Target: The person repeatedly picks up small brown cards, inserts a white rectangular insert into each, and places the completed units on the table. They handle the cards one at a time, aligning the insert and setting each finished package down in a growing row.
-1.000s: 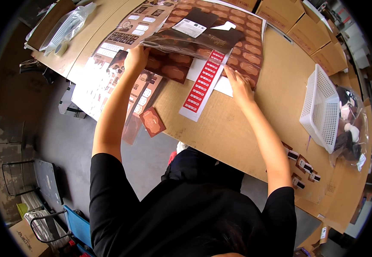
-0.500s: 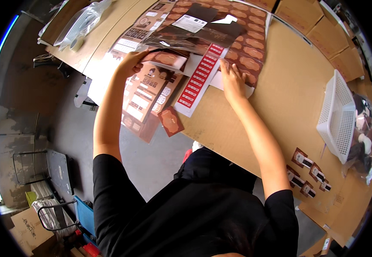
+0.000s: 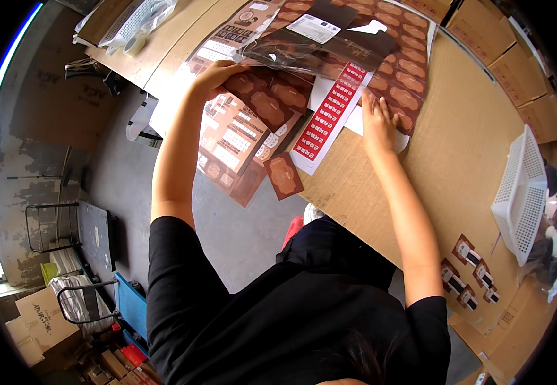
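My left hand point(image 3: 217, 78) is closed on the edge of a brown card sheet point(image 3: 267, 96) printed with lighter label shapes. The sheet is tilted above beige and brown printed sheets point(image 3: 230, 138), part of which overhang the table's near edge. My right hand point(image 3: 379, 122) lies with fingers stretched beside a strip of red stickers on white backing point(image 3: 326, 115), at the corner of a large brown label sheet point(image 3: 397, 106). Clear plastic and a dark flat package point(image 3: 362, 48) with a white label cover the strip's far end. A single brown card point(image 3: 283, 176) lies at the table's near edge.
At right are a white perforated basket point(image 3: 521, 199), bagged items point(image 3: 551, 237) and several small brown cards with dark pieces point(image 3: 468, 273). Cardboard boxes point(image 3: 516, 70) line the far right. A tape roll point(image 3: 135, 45) sits far left; hand trolleys point(image 3: 95, 234) stand on the floor.
My left hand has tilted the brown card sheet, so more of its label-printed face shows. The whole view has shifted, moving the table contents rightward. My right hand stays by the sticker strip.
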Available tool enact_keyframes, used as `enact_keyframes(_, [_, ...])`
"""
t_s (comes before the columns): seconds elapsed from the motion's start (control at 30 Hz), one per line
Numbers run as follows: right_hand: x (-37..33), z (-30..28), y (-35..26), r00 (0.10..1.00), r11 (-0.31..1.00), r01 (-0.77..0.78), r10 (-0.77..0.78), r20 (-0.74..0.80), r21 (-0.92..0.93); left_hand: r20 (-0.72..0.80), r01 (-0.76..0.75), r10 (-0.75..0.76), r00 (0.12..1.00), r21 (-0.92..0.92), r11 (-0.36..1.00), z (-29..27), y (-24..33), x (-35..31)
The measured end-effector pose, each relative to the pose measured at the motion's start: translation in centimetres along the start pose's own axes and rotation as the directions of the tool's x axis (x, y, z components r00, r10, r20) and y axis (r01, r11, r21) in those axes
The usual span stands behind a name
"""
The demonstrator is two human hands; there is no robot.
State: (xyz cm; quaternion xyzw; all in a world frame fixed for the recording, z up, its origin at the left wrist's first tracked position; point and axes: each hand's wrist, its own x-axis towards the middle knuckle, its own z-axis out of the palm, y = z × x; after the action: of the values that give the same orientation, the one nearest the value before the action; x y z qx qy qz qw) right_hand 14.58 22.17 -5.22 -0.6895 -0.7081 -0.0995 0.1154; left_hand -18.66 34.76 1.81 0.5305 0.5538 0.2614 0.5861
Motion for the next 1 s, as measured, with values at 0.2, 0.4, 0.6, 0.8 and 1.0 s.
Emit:
enact_keyframes(0.2, [0.0,0.1,0.2,1.0,1.0,0.012,-0.012,-0.023,0.005,0.063,0.125,-0.114,0.992,-0.228,0.966,1.2,0.0,0.7])
enact_keyframes(0.4, [-0.1,0.0,0.0,0.997,0.998,0.04,-0.037,-0.066,0.052,0.097,0.266,-0.248,0.964,-0.319,0.91,0.3,-2.2,3.4])
enact_keyframes(0.6, [-0.3,0.3,0.6,0.997,0.999,0.035,-0.035,-0.07,0.008,-0.005,0.27,-0.277,0.961,-0.217,0.938,3.8,1.9,1.0])
enact_keyframes(0.8, [-0.4,0.2,0.6,0.999,1.0,0.017,-0.017,-0.035,0.004,-0.053,0.152,-0.171,0.984,-0.255,0.955,4.4,1.6,0.9])
enact_keyframes(1.0, [0.0,-0.1,0.0,0.999,0.999,0.002,-0.001,0.037,-0.039,-0.074,-0.039,0.038,0.997,-0.017,0.999,1.7,0.4,3.4])
